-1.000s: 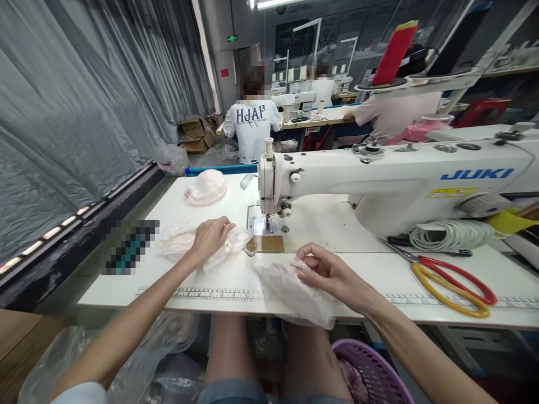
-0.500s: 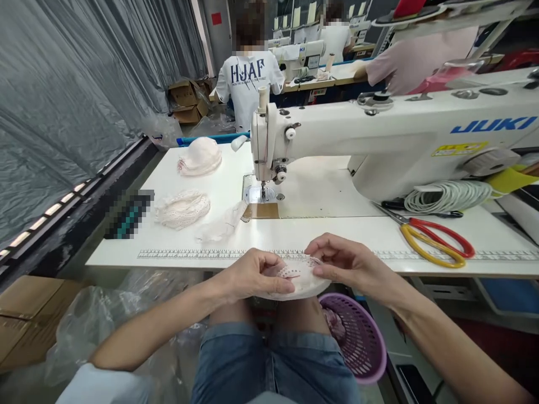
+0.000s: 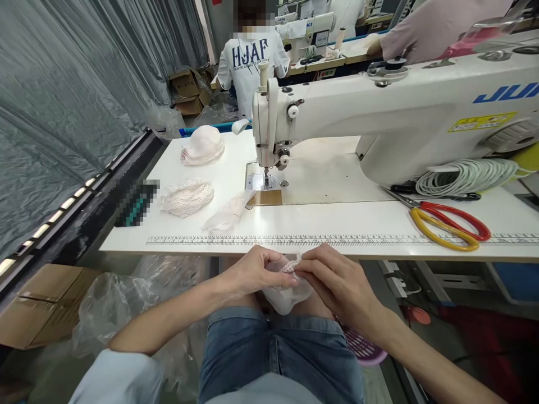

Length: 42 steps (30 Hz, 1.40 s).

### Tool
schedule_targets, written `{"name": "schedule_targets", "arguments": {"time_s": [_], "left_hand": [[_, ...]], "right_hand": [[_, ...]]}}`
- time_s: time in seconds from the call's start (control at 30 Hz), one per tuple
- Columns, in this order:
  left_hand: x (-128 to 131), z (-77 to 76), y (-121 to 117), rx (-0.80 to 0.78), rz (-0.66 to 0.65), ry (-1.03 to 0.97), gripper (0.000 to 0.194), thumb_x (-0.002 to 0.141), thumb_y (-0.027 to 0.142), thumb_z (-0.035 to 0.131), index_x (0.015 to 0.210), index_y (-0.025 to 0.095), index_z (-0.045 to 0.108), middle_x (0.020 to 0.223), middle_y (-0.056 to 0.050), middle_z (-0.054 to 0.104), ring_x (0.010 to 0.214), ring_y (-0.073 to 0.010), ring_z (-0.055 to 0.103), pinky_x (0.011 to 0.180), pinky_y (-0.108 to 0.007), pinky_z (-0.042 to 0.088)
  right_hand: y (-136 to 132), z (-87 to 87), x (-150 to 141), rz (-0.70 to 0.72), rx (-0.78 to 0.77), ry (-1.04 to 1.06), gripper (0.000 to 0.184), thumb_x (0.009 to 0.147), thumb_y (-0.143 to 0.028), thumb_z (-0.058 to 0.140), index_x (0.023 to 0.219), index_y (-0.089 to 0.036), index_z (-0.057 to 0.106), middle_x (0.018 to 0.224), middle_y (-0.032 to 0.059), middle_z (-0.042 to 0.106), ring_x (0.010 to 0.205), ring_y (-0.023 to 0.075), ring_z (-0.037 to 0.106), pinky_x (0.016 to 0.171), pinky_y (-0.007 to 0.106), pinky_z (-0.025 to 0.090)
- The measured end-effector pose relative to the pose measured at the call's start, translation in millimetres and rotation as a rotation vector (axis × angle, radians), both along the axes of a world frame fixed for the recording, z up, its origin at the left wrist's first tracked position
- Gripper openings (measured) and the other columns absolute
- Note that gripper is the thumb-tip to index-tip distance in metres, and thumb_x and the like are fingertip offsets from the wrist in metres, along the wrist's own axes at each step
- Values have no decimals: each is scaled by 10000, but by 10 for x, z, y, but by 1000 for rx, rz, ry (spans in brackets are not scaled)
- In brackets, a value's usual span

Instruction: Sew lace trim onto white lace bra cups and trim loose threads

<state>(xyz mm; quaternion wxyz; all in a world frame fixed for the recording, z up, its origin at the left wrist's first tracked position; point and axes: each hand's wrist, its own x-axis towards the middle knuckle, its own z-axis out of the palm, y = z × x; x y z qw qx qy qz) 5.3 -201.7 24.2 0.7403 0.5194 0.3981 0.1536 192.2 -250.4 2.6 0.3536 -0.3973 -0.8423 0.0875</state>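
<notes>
Over my lap, just in front of the table edge, a sheer white fabric piece [image 3: 283, 300] with a dotted lace edge hangs in a rounded, cup-like shape. My left hand [image 3: 256, 274] pinches its lace edge between thumb and fingers. From the other side, my right hand [image 3: 339, 280] is closed on the same edge, its fingertips close to the left thumb. Beyond them stands a white sewing machine [image 3: 320, 109]. A thin white fabric scrap [image 3: 227, 214] lies left of its needle plate. Farther left are a lace bundle [image 3: 187, 197] and a stack of pale cup-shaped pieces [image 3: 202, 146].
A printed ruler [image 3: 236, 240] runs along the front of the white table [image 3: 328, 221]. Red-and-yellow-handled scissors [image 3: 450, 224] and a coiled pale cord [image 3: 467, 178] lie right. Below are a purple basket [image 3: 366, 348], a cardboard box [image 3: 46, 306] and clear plastic. A person [image 3: 252, 64] sits ahead.
My right hand has turned inward over the lace edge, closer to my left hand. The fabric now hangs lower and more bunched. The view has shifted slightly down and left.
</notes>
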Motion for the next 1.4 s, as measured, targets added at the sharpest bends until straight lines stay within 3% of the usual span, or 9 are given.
{"name": "schedule_targets", "arguments": {"time_s": [0.1,0.27,0.37,0.57,0.87,1.0,1.1,1.27,1.4], "left_hand": [[-23,-54,-49,-101,34,-20,250,596,287,790,685,96,655,610,7,575,572,-72,497,576,-197,379],[-87,-164,-70,-234,65,-58,296,577,291,807,764,97,683,645,-11,606,576,-78,526,589,-204,404],[-107,-208,-56,-242,57,-71,302,573,294,810,768,97,689,639,-5,600,575,-73,520,591,-200,406],[-112,-223,-50,-252,21,-69,313,568,302,809,782,100,703,659,-12,605,598,-81,516,603,-211,402],[-145,-275,-61,-270,10,33,325,579,321,801,808,106,715,628,-2,599,562,-71,492,557,-201,368],[-142,-284,-76,-263,-25,54,281,596,315,792,762,103,709,602,4,582,548,-68,481,533,-195,366],[-165,-310,-93,-290,-44,57,303,590,315,797,795,108,711,634,-8,606,565,-81,514,555,-206,405],[-190,-373,-91,-300,-28,55,345,589,327,800,843,107,719,700,-39,641,629,-105,557,608,-224,448],[-128,-420,-78,-320,-70,50,360,580,335,803,849,111,720,709,-41,646,634,-112,561,602,-225,447]], "right_hand": [[10,-80,-42,-1,-39,-1,120,890,-106,421,858,-175,514,805,62,549,715,171,474,583,284,369],[-6,-144,-30,-14,-472,445,160,949,-196,339,811,-216,419,698,-14,404,598,129,390,531,245,354],[-33,-141,-29,24,-616,548,158,962,-246,336,832,-222,423,739,-6,416,606,127,390,534,244,362],[-23,-177,-59,74,-468,327,105,935,-248,430,1023,-223,482,873,45,500,762,164,486,657,289,418],[-69,-308,-54,67,-409,194,124,937,-166,378,830,-209,421,757,8,461,623,127,439,551,243,352],[-83,-388,-69,-39,-210,6,157,904,-125,347,785,-213,399,717,15,450,599,141,407,498,240,303],[-131,-576,141,-199,-139,-144,182,897,-132,340,755,-213,419,684,22,473,587,153,438,485,248,298],[-462,-1060,899,-326,-331,-279,176,906,-215,394,789,-224,526,674,31,575,498,158,507,439,265,313],[-653,-996,1039,-399,-331,-313,230,902,-240,405,858,-244,630,726,79,631,496,180,542,398,294,290]]}}
